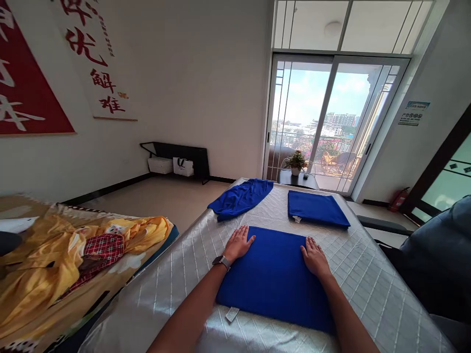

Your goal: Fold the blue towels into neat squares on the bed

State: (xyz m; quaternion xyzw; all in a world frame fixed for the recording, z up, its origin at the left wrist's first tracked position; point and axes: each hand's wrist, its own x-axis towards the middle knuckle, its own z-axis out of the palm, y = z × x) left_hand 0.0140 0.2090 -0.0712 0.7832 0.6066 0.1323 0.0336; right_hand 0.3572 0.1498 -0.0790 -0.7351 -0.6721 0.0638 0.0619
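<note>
A blue cloth [275,279], folded into a flat rectangle, lies on the silver quilted surface [176,274] in front of me. My left hand [238,243] rests flat on its far left edge, fingers stretched forward. On the far right edge lies my right hand [315,257], also flat with fingers extended. A white tag [231,314] sticks out at the near left edge. Beyond my right hand is another folded blue cloth [317,208] with a small tag. A crumpled blue cloth [241,198] lies at the surface's far left corner.
Yellow and red plaid fabrics [105,247] cover a surface at the left. A dark padded object [437,255] stands close at the right. Behind are a black shelf [187,157], a potted plant [296,162] on a small table, sliding glass doors and a fire extinguisher [398,200].
</note>
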